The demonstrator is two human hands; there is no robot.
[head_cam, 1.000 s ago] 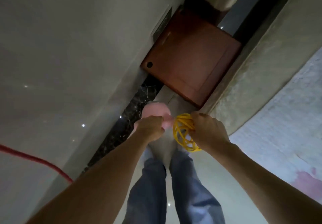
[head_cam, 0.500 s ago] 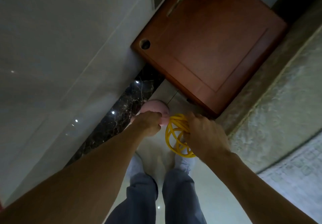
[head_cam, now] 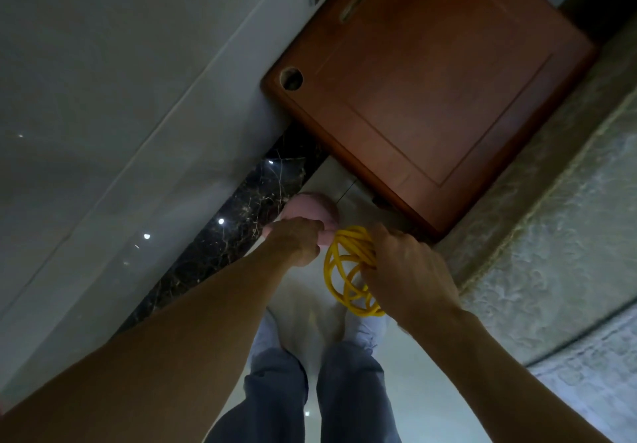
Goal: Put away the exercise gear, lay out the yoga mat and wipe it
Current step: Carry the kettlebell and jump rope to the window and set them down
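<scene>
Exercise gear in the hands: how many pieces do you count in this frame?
2. A pink rounded object gripped by the left hand; a yellow coiled cord gripped by the right hand. More may be hidden behind the hands.

Bare forearms, faded blue-grey jeans, and pale whitish footwear on both feet.

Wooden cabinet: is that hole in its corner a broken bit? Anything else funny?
The round hole in the wooden cabinet corner has a neat edge, so it looks cut on purpose, not broken. Otherwise nothing stands out: the right hand grips a yellow cord coil, the left hand a pink object.
</scene>
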